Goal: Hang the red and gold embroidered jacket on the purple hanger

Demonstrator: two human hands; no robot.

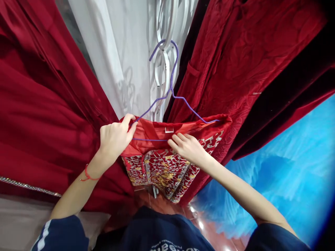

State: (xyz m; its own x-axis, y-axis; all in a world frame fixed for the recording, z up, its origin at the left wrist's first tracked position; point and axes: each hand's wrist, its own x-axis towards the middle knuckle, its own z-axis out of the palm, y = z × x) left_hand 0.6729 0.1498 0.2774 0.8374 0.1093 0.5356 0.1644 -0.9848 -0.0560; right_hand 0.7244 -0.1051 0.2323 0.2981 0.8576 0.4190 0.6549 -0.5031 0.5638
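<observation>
Head view: the left hand [115, 137] pinches the left top corner of a red embroidered garment [166, 170] against a purple wire hanger [171, 85]; the right hand [190, 149], fingers curled, holds its near edge. Centrally, the hanger hooks onto a white ring chain [166, 68].

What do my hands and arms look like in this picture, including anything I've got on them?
Your left hand and right hand are both ungloved. A thin red cord bracelet circles the left wrist; the right shows none. The short navy-blue fabric left sleeve has white striping; the right sleeve is navy too.
</observation>
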